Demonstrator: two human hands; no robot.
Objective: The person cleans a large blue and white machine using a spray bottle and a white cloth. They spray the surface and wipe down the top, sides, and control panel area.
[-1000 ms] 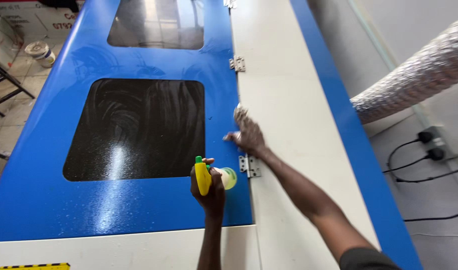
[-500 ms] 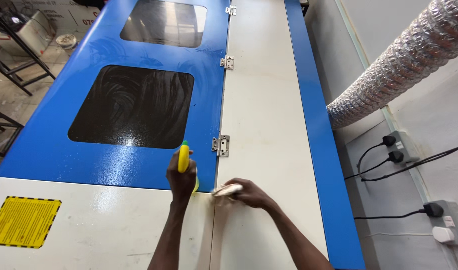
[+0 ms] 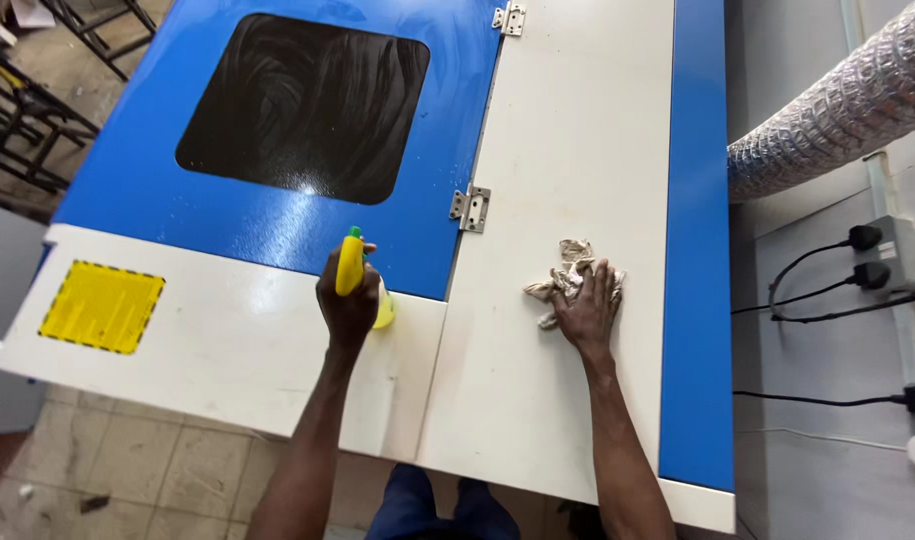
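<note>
The lower part of the yellow spray bottle (image 3: 354, 272) is hiding behind the left hand (image 3: 349, 300), which is closing around its body, so only the yellow upper part with a small green tip and a pale yellow-green piece beside the knuckles are showing; the exact shape of the nozzle is hard to make out. The bottle is looking like smooth plastic, and it is standing over the edge where the blue lid (image 3: 278, 215) is meeting the white front panel (image 3: 228, 350). The right hand (image 3: 586, 305) is lying flat with spread fingers on a crumpled beige cloth (image 3: 568, 272), pressing it on the white matte panel (image 3: 578, 150); the fingers are covering about half of the cloth, and its wrinkled, soft folds are sticking out above and to the left of the hand. The dark window (image 3: 308, 105) in the lid is showing swirled wipe marks and is having rounded corners. A metal hinge (image 3: 470, 208) is sitting between the lid and the white panel. A ribbed silvery duct (image 3: 838, 110) is being cut off by the upper right edge, and black plugs (image 3: 863, 255) are sitting in wall sockets. A yellow label (image 3: 102, 306) is too blurred to read.
</note>
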